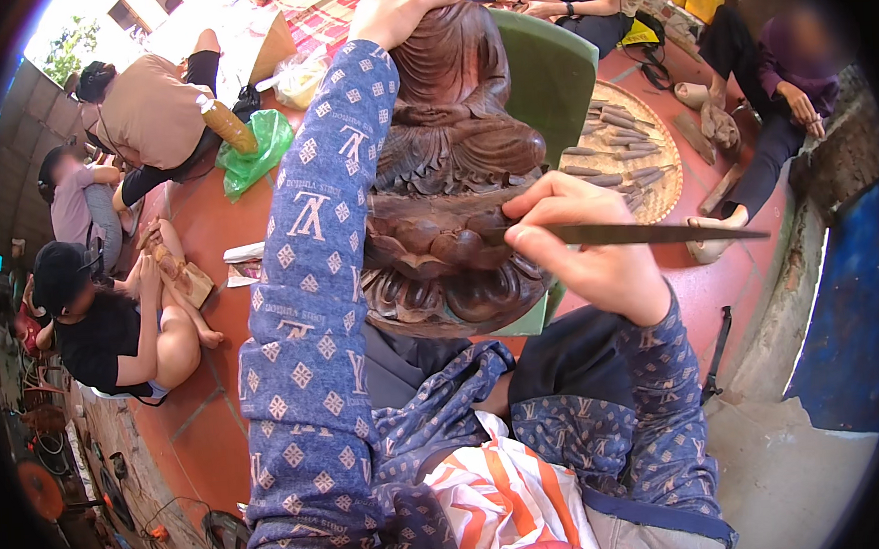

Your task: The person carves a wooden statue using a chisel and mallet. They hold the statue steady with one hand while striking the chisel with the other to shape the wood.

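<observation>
A dark brown carved wooden statue (453, 150) of a seated, robed figure stands upright before me on a petal-carved base. My left hand (401, 13) reaches to its top, fingers curled over the shoulder area; the statue's head is partly cut off by the upper edge. My right hand (587, 237) pinches a long, thin, dark flat file (666, 232), its tip against or very close to the carved petals of the base. The file's rear end points right. Behind and under the statue shows a green plastic support (554, 80), perhaps a chair.
A round woven tray (674, 163) with several slim chisel-like tools lies to the right. Wood pieces (693, 140) lie beyond it. On the left are a green plastic bag (259, 155), a brown-filled bottle (228, 125) and several seated people. An orange-striped cloth (511, 499) covers my lap.
</observation>
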The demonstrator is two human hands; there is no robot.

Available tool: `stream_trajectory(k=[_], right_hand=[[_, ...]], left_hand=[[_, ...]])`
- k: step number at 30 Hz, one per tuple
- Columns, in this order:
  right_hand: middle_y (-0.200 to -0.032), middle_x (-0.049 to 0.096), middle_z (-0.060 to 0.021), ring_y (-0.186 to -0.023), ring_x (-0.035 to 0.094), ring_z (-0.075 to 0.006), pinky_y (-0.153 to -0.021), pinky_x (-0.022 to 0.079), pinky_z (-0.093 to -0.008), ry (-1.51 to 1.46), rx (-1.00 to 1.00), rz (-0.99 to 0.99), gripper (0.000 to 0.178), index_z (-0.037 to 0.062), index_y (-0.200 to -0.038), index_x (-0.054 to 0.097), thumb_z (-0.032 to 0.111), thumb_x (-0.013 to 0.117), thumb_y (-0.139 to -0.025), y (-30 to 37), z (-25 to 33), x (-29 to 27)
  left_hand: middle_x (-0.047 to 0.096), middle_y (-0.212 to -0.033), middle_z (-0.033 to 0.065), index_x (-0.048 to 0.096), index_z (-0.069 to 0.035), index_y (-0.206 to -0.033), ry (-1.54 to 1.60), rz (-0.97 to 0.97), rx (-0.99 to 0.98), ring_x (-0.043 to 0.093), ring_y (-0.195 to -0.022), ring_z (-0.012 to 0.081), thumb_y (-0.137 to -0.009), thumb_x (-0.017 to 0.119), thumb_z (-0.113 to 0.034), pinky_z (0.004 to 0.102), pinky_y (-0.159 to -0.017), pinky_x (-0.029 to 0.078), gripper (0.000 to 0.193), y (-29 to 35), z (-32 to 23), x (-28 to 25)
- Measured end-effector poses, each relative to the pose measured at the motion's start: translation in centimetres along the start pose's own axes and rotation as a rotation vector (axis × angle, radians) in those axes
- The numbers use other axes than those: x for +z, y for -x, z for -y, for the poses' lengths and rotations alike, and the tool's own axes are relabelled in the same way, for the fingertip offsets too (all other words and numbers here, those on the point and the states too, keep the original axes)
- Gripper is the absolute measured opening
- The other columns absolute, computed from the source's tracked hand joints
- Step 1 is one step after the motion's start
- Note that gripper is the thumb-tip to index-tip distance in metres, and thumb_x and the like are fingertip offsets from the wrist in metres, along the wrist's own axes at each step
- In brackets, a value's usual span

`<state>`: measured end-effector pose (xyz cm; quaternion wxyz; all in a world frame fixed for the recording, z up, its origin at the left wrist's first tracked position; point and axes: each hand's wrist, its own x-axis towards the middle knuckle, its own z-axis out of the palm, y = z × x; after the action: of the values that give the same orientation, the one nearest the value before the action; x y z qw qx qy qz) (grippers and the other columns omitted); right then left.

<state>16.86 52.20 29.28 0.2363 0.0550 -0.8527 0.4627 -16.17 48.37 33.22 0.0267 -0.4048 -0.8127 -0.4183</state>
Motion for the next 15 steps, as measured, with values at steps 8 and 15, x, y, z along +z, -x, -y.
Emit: stream_trajectory(k=[8,15], right_hand=[[-0.086,0.069,-0.0149,-0.079,0.066,-0.0219,-0.072,0.052,-0.0318,-0.263,0.193,-0.083,0.012,-0.0062,-0.085,0.069,0.005,0.066,-0.085,-0.2,-0.6,-0.2],[-0.083,0.068,-0.0121,-0.075,0.064,-0.0192,-0.069,0.05,-0.0309,-0.191,0.087,-0.068,0.012,-0.0042,-0.082,0.069,0.008,0.068,-0.085,-0.4,-0.6,0.2]], left_hand=[[0.073,-0.099,0.017,0.072,0.003,-0.107,-0.066,0.008,-0.007,0.07,-0.09,0.0227,-0.07,0.07,-0.066,0.0333,-0.088,0.051,0.078,-0.2,0.1,-0.3],[0.073,-0.099,0.0176,0.072,0.003,-0.107,-0.045,0.004,0.006,0.07,-0.091,0.023,-0.071,0.068,-0.068,0.0331,-0.088,0.051,0.079,-0.1,0.4,-0.1]])
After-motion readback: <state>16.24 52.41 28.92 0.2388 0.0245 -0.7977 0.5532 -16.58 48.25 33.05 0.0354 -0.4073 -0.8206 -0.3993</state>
